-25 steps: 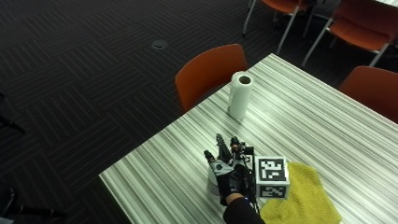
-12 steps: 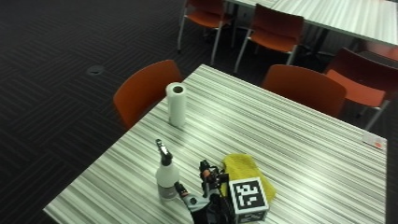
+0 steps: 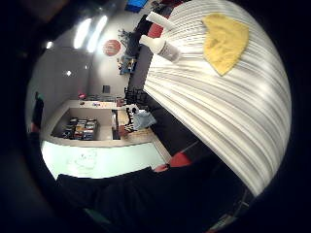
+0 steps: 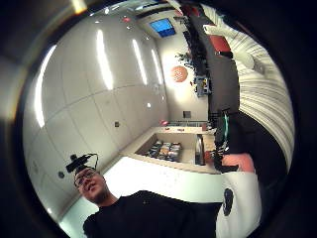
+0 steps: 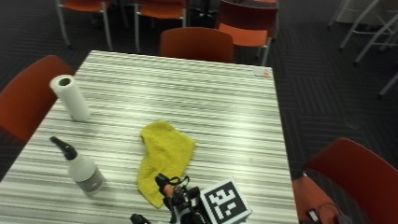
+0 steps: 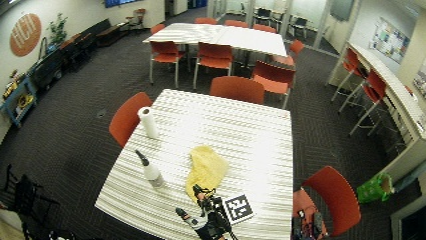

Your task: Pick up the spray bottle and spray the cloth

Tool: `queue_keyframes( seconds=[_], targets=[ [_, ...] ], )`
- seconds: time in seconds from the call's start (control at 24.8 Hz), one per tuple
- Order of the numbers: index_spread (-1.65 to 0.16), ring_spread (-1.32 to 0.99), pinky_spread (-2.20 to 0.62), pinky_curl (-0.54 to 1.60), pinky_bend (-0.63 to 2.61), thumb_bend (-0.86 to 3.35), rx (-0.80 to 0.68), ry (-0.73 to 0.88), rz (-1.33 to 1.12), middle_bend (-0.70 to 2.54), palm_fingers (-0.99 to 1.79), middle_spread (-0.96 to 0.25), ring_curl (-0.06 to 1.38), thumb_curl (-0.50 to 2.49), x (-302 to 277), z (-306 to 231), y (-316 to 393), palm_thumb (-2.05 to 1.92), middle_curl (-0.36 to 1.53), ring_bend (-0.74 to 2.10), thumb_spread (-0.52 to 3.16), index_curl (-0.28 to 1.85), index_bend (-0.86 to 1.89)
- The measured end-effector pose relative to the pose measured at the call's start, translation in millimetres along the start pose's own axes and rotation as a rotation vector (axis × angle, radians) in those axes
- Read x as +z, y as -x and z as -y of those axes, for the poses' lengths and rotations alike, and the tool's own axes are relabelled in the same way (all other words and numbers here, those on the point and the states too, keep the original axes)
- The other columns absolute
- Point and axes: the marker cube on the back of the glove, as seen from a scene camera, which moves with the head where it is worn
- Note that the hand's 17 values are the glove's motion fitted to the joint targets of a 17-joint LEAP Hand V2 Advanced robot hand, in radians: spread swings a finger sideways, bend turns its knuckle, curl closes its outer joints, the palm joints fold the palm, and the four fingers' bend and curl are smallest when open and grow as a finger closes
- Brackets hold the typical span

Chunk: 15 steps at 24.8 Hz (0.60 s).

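gloved right hand (image 5: 180, 203) low at the near edge of the striped table (image 5: 205, 98), fingers pointing up and spread apart, holding nothing. spray bottle (image 5: 81, 165) upright near the left edge, apart from the hand. yellow cloth (image 5: 163, 156) lying flat between bottle and hand, its near end just beside the fingertips. paper towel roll (image 5: 70, 98) standing farther back on the left.

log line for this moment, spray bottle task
hand: near table edge, holding nothing | spray bottle: upright, untouched | cloth: flat beside bottle | stage: pre-grasp
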Motion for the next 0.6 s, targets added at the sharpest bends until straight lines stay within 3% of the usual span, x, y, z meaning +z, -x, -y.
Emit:
queue_keyframes(
  seconds=[0.6],
  targets=[
    [-0.34,0.11,0.20,0.32,0.40,-0.01,-0.056,0.134,0.001,0.17,0.22,0.01,0.37,0.61,18.6,4.0,24.9,1.04,0.36,0.33,1.08,0.34,0.17]
  ],
)
